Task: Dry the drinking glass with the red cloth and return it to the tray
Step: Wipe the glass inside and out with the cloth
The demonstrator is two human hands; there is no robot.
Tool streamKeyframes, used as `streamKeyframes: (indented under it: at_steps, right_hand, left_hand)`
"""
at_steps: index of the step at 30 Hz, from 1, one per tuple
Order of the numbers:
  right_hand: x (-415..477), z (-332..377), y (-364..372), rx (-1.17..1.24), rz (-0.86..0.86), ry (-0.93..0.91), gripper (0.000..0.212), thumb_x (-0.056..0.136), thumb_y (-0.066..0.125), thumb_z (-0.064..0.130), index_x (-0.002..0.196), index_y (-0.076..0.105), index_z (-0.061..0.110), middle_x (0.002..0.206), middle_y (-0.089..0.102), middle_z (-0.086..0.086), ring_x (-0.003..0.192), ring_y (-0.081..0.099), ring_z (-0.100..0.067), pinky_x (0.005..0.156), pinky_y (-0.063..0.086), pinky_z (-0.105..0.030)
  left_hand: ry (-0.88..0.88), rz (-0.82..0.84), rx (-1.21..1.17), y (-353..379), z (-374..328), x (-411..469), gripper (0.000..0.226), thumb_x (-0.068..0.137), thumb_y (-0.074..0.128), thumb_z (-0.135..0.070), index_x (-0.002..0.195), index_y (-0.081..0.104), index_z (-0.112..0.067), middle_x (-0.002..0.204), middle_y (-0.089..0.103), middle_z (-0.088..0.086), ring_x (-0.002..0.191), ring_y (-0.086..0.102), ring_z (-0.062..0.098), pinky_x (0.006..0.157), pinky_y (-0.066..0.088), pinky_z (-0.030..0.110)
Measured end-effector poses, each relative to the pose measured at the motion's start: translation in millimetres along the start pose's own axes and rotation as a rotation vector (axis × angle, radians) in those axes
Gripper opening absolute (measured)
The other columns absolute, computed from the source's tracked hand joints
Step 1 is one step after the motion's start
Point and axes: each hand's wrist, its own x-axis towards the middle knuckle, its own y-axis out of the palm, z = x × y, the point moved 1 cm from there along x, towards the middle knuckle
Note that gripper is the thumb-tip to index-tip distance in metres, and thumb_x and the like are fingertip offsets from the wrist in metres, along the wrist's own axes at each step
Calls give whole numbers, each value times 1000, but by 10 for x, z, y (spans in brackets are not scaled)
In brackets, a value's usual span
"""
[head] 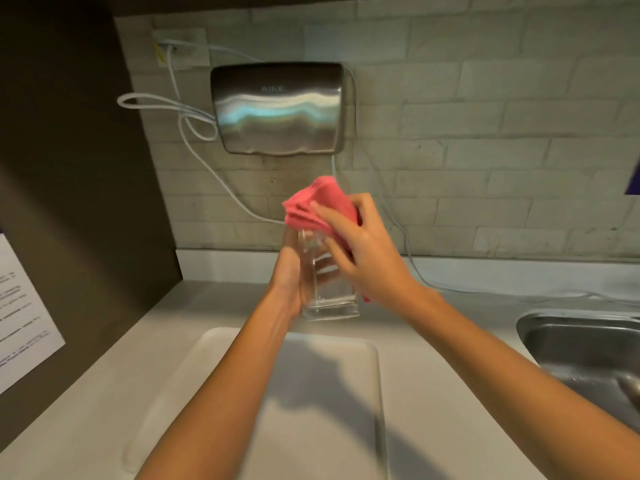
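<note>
Glass tumbler (pixel 329 282) upright, clamped in our left grip (pixel 291 282); right grip (pixel 360 251) pinches red cloth (pixel 318 206) at its rim; tray (pixel 311 410) lies directly below, nearer.

Sink (pixel 585 344) cut off at right; notice (pixel 24 317) text blurred

The white tray (pixel 332 393) lies bare on the counter (pixel 104 410), open from above except where both forearms cross over it. Behind it, a metal hand dryer (pixel 278 107) juts from the brick wall, with loose cables (pixel 194 123) looping at its left and trailing down to the counter. A steel sink (pixel 585 344) bounds the right side, and a dark panel (pixel 69 168) closes the left.
</note>
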Motion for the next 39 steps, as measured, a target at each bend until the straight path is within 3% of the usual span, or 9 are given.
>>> streamKeyframes:
  at_steps: [5, 11, 16, 21, 24, 29, 32, 36, 39]
  right_hand:
    - [-590, -12, -43, 94, 245, -272, 35, 95, 45, 27, 128, 49, 18, 113, 42, -9, 102, 45, -17, 87, 42, -22]
    - [-194, -81, -4, 391, -226, 279, 39, 93, 50, 21, 131, 44, 27, 100, 43, 3, 93, 46, 11, 85, 33, -2]
    - [-191, -36, -6, 413, -278, 298, 40, 91, 47, 25, 131, 47, 25, 99, 41, 7, 85, 49, 3, 86, 43, -14]
    - [-192, -57, -39, 289, -264, 210, 41, 91, 51, 14, 132, 47, 14, 104, 42, -3, 96, 44, 11, 91, 32, -3]
    - [-73, -69, 1, 180, -240, 211, 40, 91, 53, 9, 130, 51, 13, 106, 43, -5, 97, 47, 0, 88, 34, -4]
    - [-323, 74, 65, -33, -21, -78, 39, 91, 46, 25, 129, 51, 20, 111, 48, -13, 96, 47, -25, 72, 50, -41]
    - [-555, 4, 22, -21, 129, -204, 36, 95, 42, 31, 129, 49, 22, 113, 48, -11, 97, 47, -20, 71, 50, -36]
    - [-123, -125, -74, 110, -163, 109, 39, 92, 49, 14, 131, 49, 15, 101, 40, -4, 86, 42, 4, 85, 35, -4]
    - [36, -25, -39, 74, -151, 108, 40, 89, 48, 14, 130, 51, 14, 102, 40, -5, 90, 45, -11, 85, 42, -17]
  left_hand:
    - [-71, -5, -121, -165, -91, -16, 70, 84, 35, -70, 108, 60, -9, 85, 68, 12, 72, 66, 25, 74, 54, 39]
    - [-64, 19, -106, 50, -43, -115, 86, 70, 42, -79, 116, 65, -9, 107, 65, 16, 99, 60, 30, 95, 45, 46]
    - [-21, -82, 34, 95, -50, -78, 77, 64, 42, -76, 103, 64, -14, 73, 57, 0, 60, 49, 9, 57, 36, 25]
    - [-65, -55, 144, 52, -55, -36, 80, 72, 51, -74, 120, 60, -10, 99, 72, 10, 83, 71, 21, 76, 57, 40]
    - [-83, -1, 124, 84, -63, -36, 70, 76, 45, -74, 110, 63, -16, 84, 74, 5, 75, 71, 20, 80, 54, 49]
    - [-64, 34, 45, -18, -65, 15, 59, 89, 37, -62, 63, 68, -18, 60, 64, 2, 53, 61, 13, 46, 51, 23]
    - [-100, 47, -18, -125, -101, 23, 66, 82, 36, -72, 85, 67, -14, 72, 67, 6, 67, 66, 19, 59, 57, 31]
    - [-78, 62, 23, 17, -47, -40, 63, 82, 38, -71, 97, 67, -17, 72, 71, 5, 62, 68, 20, 62, 55, 37]
    - [-79, 57, -8, 105, -59, -82, 61, 85, 37, -67, 92, 66, -14, 66, 70, 3, 60, 67, 18, 60, 57, 36]
